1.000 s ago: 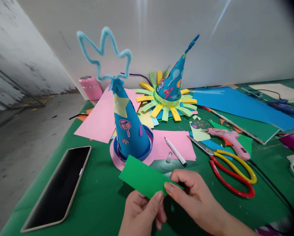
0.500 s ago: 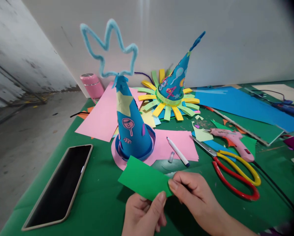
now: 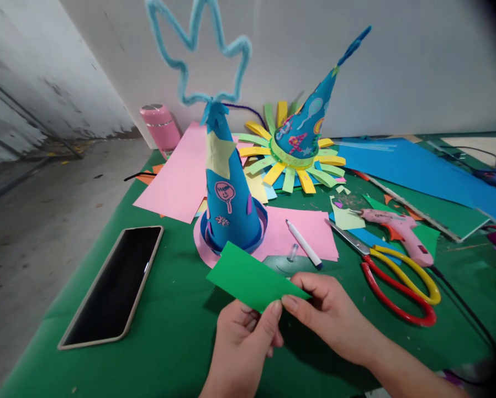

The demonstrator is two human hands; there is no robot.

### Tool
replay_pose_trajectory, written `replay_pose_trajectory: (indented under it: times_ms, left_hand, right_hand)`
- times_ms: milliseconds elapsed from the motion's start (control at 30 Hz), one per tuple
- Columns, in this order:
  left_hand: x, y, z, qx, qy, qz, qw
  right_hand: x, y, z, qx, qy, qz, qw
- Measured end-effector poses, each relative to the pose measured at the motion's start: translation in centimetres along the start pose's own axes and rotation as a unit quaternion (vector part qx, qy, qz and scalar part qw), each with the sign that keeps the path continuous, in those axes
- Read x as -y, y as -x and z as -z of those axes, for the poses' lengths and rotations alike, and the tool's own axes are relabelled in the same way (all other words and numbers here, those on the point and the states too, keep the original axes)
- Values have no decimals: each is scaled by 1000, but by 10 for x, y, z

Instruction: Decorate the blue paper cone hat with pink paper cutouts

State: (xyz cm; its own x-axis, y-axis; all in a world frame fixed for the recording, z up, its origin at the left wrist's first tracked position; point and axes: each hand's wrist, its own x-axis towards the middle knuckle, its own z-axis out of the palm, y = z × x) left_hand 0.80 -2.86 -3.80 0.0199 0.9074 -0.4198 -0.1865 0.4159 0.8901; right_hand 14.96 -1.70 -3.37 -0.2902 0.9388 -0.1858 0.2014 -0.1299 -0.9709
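Observation:
Both hands hold one green paper piece [image 3: 248, 276] over the table's near middle. My left hand [image 3: 250, 337] pinches its lower edge between thumb and fingers. The right corner is gripped by my right hand [image 3: 326, 309], whose thumb lies close to the left thumb. Just behind the paper stands a blue cone hat [image 3: 231, 204] with a light-blue fuzzy wire shape [image 3: 184, 66] on its tip. A white marker [image 3: 304, 243] lies uncapped on pink paper [image 3: 276, 226], its clear cap beside it. Red-and-yellow-handled scissors [image 3: 401, 290] rest open to the right.
A phone [image 3: 113, 287] lies at the left. Behind are a pink bottle [image 3: 161, 130], a second cone hat [image 3: 301, 127] with yellow and green loops, and blue sheets [image 3: 422, 171]. A pink glue gun [image 3: 401, 232] with a black cord lies beyond the scissors.
The view has shifted, so the table items appear slightly higher and mostly farther right. My right hand has moved closer to my left thumb along the green paper, whose right corner now shows past the fingers.

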Motion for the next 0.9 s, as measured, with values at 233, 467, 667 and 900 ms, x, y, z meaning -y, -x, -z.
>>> replay_pose_trajectory:
  times_ms: [233, 467, 667, 900]
  left_hand:
    - [-1, -3, 2, -7, -14, -7, 1000]
    - [-4, -3, 1, -40, 12, 1, 999]
    - [-7, -2, 1, -53, 19, 9, 998]
    - [-8, -4, 6, -52, 59, 14, 997]
  right_hand:
    - [-5, -4, -4, -49, -19, -2, 999]
    - [-7, -6, -4, -85, -140, -52, 985]
    - [-7, -4, -2, -78, -168, -74, 980]
    - [-10, 5, 10, -199, -169, -81, 962]
